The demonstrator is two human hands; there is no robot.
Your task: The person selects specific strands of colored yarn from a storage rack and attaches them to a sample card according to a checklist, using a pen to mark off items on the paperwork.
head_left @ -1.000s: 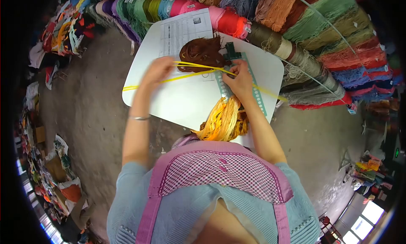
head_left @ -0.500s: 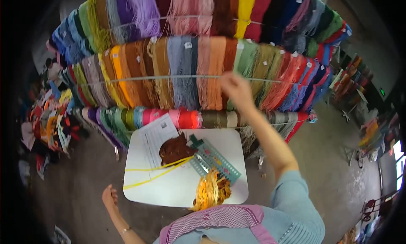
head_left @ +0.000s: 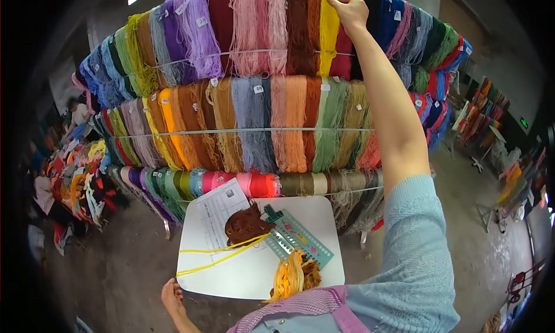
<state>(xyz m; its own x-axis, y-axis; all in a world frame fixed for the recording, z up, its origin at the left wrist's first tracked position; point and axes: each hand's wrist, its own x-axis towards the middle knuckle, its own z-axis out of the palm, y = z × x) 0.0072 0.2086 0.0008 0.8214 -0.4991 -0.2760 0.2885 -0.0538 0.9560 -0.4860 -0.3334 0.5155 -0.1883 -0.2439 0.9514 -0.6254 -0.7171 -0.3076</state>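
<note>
My right hand [head_left: 350, 12] is raised to the top row of the rack, with its thumb and fingers pinched on the bright yellow yarn skein [head_left: 329, 35]. My left hand [head_left: 172, 298] hangs low beside the left front corner of the white table [head_left: 231, 281], its fingers loosely curled and apart with nothing seen in them. On the table lie a brown yarn bundle [head_left: 245, 226], yellow strands [head_left: 222, 255] stretching left from it, and a bundle of yellow, cream and brown yarn [head_left: 295, 275] at the near edge.
A green perforated board [head_left: 306, 237] and a printed sheet [head_left: 217, 209] lie on the table. Behind it, colored skeins hang in rows behind a metal rod [head_left: 277, 129]. Heaped yarn [head_left: 78, 185] and a person [head_left: 76, 113] are at left; more racks [head_left: 483, 110] stand right.
My right hand has risen from the middle row to the yellow skein in the top row and closed on it. My left hand has come nearer the table corner. The view has shifted upward.
</note>
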